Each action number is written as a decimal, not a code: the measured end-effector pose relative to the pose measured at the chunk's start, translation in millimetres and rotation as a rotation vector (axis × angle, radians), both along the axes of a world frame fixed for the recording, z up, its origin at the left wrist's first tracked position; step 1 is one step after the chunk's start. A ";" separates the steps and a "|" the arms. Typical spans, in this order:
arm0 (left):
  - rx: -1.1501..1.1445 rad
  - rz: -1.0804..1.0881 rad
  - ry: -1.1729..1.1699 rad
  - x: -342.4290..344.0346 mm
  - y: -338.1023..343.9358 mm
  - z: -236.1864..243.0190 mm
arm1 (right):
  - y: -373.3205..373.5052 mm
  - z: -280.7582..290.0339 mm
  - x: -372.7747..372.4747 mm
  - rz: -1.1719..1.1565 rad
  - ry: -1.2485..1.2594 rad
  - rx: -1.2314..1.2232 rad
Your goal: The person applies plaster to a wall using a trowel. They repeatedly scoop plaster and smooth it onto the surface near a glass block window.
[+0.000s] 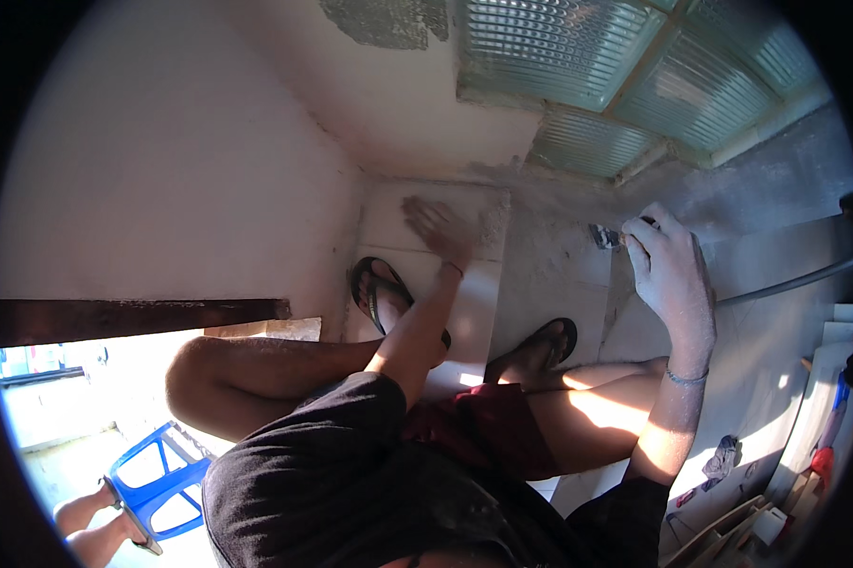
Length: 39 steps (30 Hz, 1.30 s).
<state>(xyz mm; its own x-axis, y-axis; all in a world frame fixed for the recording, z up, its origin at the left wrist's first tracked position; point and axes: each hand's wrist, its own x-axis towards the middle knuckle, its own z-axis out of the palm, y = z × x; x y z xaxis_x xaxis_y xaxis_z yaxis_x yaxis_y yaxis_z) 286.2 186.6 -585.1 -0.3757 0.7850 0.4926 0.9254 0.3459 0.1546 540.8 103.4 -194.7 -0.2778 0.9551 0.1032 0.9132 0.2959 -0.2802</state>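
Observation:
I am squatting over white floor tiles [549, 275] with both feet in black flip-flops [374, 289]. My left hand [439, 230] is blurred, fingers spread, flat over the far end of a white tile [393, 222] dusted with grey powder. My right hand [670, 270], coated in pale dust, is closed around a small metal tool [606, 237] whose tip rests at the joint between a tile and the bare grey cement floor [776, 199].
A glass-block window [625, 66] and a white wall [161, 161] close the corner ahead. A grey pipe [791, 282] lies at right, above stacked white tiles and scraps [828, 398]. At lower left stands a blue plastic stool [157, 483] beside another person's legs [90, 521].

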 end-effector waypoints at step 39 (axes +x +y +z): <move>-0.057 -0.393 -0.034 91.0 -45.5 38.2 | -11.3 9.9 4.1 0.000 0.022 0.008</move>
